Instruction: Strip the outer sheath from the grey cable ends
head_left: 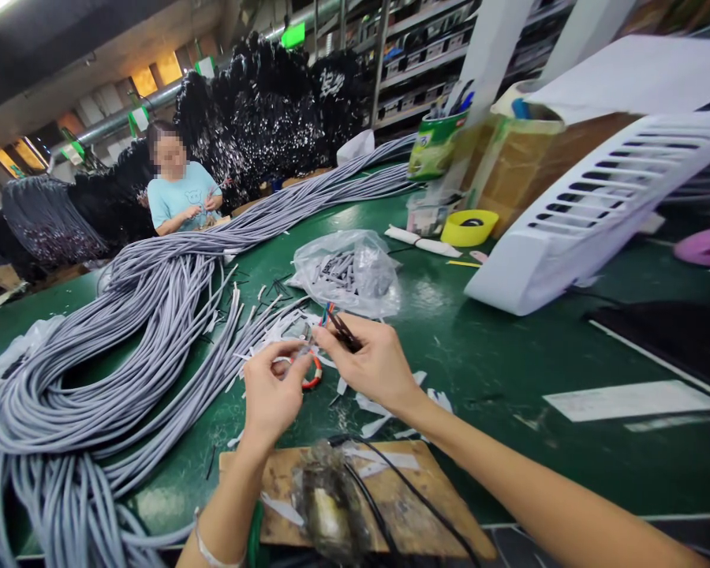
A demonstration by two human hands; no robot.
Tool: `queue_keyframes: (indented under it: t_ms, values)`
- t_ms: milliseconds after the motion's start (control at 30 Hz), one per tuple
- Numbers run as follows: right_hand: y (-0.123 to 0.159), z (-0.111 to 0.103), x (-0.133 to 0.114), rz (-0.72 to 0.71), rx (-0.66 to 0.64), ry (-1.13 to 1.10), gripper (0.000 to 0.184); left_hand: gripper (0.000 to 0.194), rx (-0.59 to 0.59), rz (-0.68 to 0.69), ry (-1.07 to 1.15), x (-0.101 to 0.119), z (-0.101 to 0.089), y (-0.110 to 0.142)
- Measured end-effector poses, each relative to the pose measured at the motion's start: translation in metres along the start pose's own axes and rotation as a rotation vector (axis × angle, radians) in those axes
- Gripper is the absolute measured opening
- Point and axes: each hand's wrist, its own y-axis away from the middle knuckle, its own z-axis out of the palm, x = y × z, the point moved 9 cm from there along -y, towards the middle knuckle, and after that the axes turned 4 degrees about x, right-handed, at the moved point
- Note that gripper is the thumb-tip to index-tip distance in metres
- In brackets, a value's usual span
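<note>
My left hand (270, 390) is closed in a pinch on the end of a grey cable with coloured inner wires (327, 312). My right hand (371, 359) is also closed, gripping small dark pieces (345, 332) against the wire ends. Both hands meet just above the green table (497, 363). A small red ring (315, 377) lies under them among white scraps. A wooden board (411, 517) with a wrapped tool and black cord sits below my wrists.
A huge bundle of grey cables (124, 315) fills the left side. A plastic bag of small parts (349, 272), a yellow bowl (468, 227), a white vented housing (592, 213) and cardboard box stand behind. A co-worker in a blue shirt (181, 197) works at the far side.
</note>
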Motion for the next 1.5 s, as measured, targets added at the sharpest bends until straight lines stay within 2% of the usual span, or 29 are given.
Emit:
queue_keyframes:
  t_ms: [67, 133, 200, 333, 433, 600, 700, 867, 1000, 1200, 1500]
  values:
    - [0.001, -0.003, -0.013, -0.091, 0.035, -0.002, 0.034, 0.036, -0.070, -0.106, 0.148, -0.008, 0.008, -0.001]
    - [0.003, -0.003, -0.024, -0.155, 0.034, -0.024, 0.032, 0.040, -0.097, -0.116, 0.237, -0.007, 0.012, -0.002]
    - [0.006, -0.002, -0.030, -0.194, 0.035, -0.069, 0.027, 0.035, -0.066, -0.086, 0.291, -0.002, 0.010, -0.003]
    - [0.012, -0.004, -0.032, -0.219, 0.122, -0.120, 0.017, 0.028, 0.025, -0.041, 0.354, 0.004, 0.002, -0.004]
    - [0.015, -0.004, -0.032, -0.218, 0.153, -0.106, 0.014, 0.023, 0.080, -0.056, 0.428, 0.003, -0.003, -0.004]
    - [0.012, -0.001, -0.026, -0.134, 0.120, -0.105, 0.017, 0.025, 0.052, -0.303, 0.651, -0.017, 0.005, -0.003]
    - [0.011, -0.001, -0.021, -0.075, 0.099, -0.114, 0.019, 0.026, 0.069, -0.336, 0.702, -0.020, 0.005, -0.004]
    - [0.011, 0.011, 0.005, 0.153, 0.015, -0.218, 0.020, 0.027, 0.088, -0.313, 0.700, -0.017, 0.004, -0.004]
    - [0.011, 0.019, 0.022, 0.284, -0.052, -0.310, 0.018, 0.027, 0.065, -0.234, 0.579, -0.013, 0.005, -0.005]
    - [0.006, 0.009, 0.012, 0.234, -0.026, -0.319, 0.021, 0.024, 0.040, -0.111, 0.502, -0.005, 0.004, -0.004]
    - [0.009, 0.015, 0.016, 0.290, -0.055, -0.360, 0.040, 0.015, 0.132, -0.057, 0.437, -0.005, -0.007, -0.001]
